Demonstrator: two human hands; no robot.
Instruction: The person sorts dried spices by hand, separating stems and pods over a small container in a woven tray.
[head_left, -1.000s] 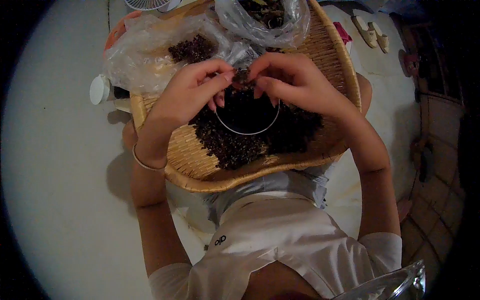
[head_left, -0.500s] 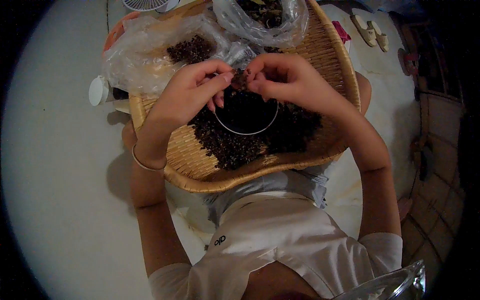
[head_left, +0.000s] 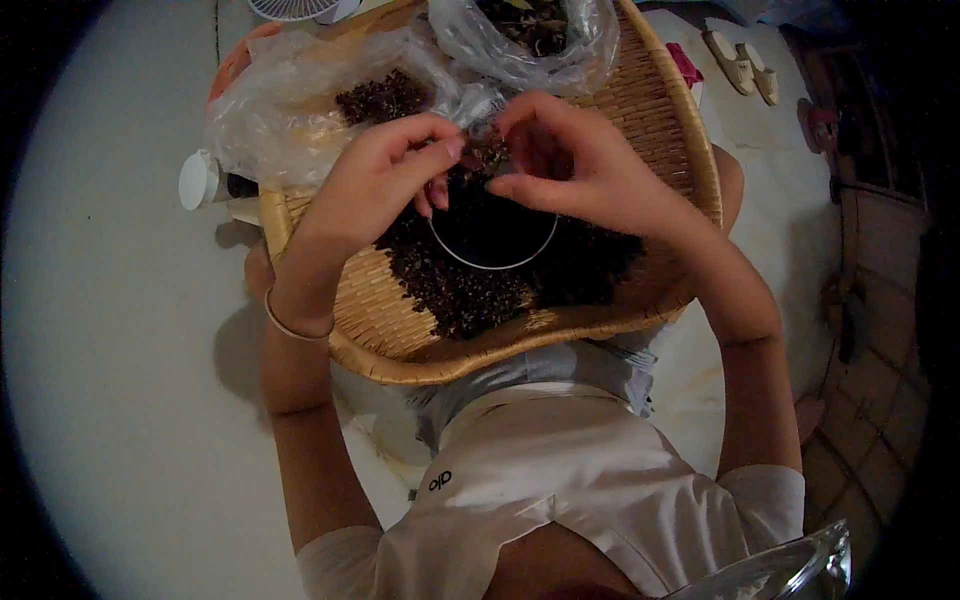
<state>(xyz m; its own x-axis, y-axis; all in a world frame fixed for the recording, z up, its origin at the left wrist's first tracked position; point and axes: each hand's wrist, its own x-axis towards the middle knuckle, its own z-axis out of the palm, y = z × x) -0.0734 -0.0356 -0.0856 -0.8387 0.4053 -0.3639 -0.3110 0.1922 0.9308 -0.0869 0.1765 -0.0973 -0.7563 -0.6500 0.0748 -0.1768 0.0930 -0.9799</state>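
Observation:
A small sprig of dark reddish-brown dried plant (head_left: pixel 487 155) hangs between my hands, above a dark-filled bowl with a thin white rim (head_left: pixel 494 267). My left hand (head_left: pixel 392 172) pinches the sprig between thumb and forefinger, its other fingers curled below. On the other side, my right hand (head_left: pixel 580 160) has thumb and forefinger apart, close to the sprig. Around the bowl, a heap of dark dried plant bits (head_left: pixel 455 300) covers part of a woven bamboo tray (head_left: pixel 370 310) that rests across my lap. The bowl's contents are too dark to make out.
A clear plastic bag (head_left: pixel 270 110) with more dark clusters (head_left: pixel 385 97) lies at the tray's far left. Another plastic bag (head_left: pixel 590 50) holding dark plant matter sits at the far edge. Beyond are a white cup (head_left: pixel 198 180), a fan (head_left: pixel 292 8) and slippers (head_left: pixel 730 62).
My right thumb and forefinger have spread apart from a pinch at the sprig, and the thumb has dropped slightly. The left hand still holds the sprig, nearly unmoved.

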